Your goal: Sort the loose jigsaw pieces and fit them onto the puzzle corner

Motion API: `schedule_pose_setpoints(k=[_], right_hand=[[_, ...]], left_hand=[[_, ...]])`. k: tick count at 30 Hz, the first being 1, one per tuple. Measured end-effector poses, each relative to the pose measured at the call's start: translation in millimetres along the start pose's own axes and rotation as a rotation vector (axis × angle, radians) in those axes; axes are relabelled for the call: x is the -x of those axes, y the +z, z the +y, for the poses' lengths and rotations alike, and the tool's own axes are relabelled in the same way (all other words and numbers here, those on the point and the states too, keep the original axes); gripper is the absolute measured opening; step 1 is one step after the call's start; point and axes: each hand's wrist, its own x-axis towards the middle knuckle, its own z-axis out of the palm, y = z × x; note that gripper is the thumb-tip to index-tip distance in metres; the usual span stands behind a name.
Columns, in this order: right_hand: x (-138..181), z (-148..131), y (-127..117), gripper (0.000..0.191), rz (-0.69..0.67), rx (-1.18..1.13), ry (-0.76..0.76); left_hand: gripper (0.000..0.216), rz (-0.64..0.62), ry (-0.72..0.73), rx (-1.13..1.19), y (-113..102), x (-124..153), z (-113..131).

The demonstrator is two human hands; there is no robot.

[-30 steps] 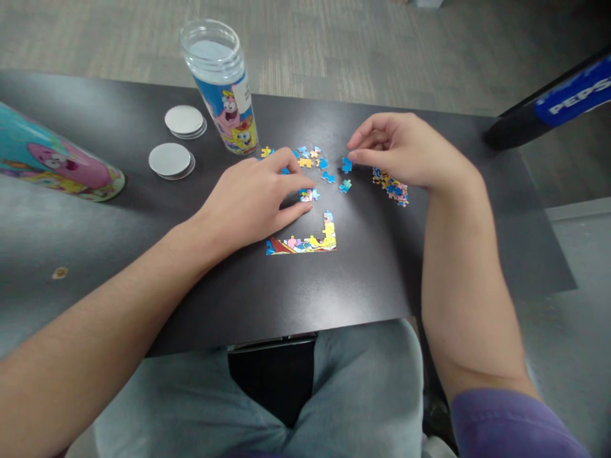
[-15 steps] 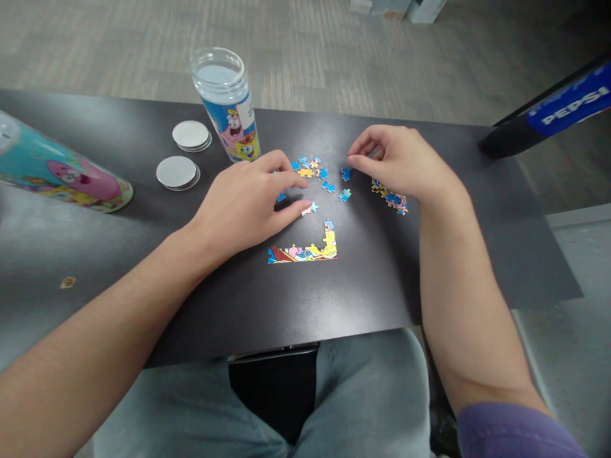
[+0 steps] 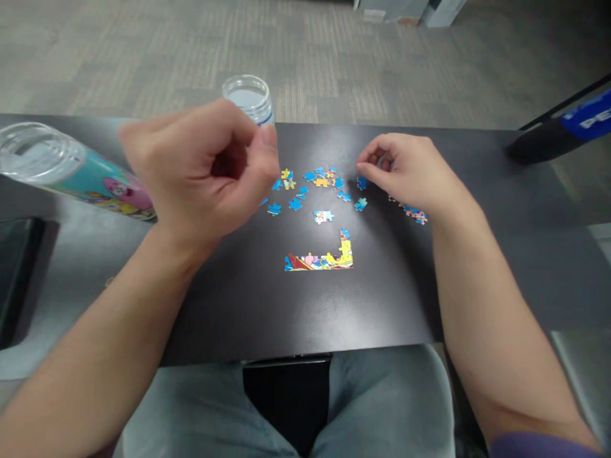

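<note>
My left hand is lifted above the dark table, left of the puzzle pieces. Its fingers are curled in, thumb against forefinger, and whatever is inside is hidden. My right hand rests on the table with its fingertips pinched together just above a loose blue piece; nothing shows between them. Several loose blue and yellow pieces lie scattered between my hands. A small joined bit lies below them. An L-shaped assembled corner sits nearer to me. More pieces lie by my right wrist.
A clear cartoon-printed jar stands open behind my left hand. A second such jar lies on its side at the left. A dark flat object is at the left edge, and a blue-labelled dark bar at the far right.
My left hand has risen off the pieces and closed, now covering the two round lids. The pieces it was on are uncovered. My right hand stayed put. The view has tilted down.
</note>
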Motion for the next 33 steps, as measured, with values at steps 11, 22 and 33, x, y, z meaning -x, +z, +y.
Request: schedule_pose_setpoints(k=[11,22,33], right_hand=[[0.0,7.3,-12.1,0.019,-0.15,0.028,0.116],[-2.7,8.7,-1.7,0.014,-0.081,0.013,0.07],[-2.7,8.1,0.6,0.016,-0.03,0.002,0.056]], left_hand=[[0.058,0.096,-0.179,-0.083,-13.9,-27.0,-41.9],[0.021,-0.792,-0.383,-0.094,-25.2,-41.3,-46.0],[0.05,-0.935,-0.128,0.051,-2.7,-35.8,-77.1]])
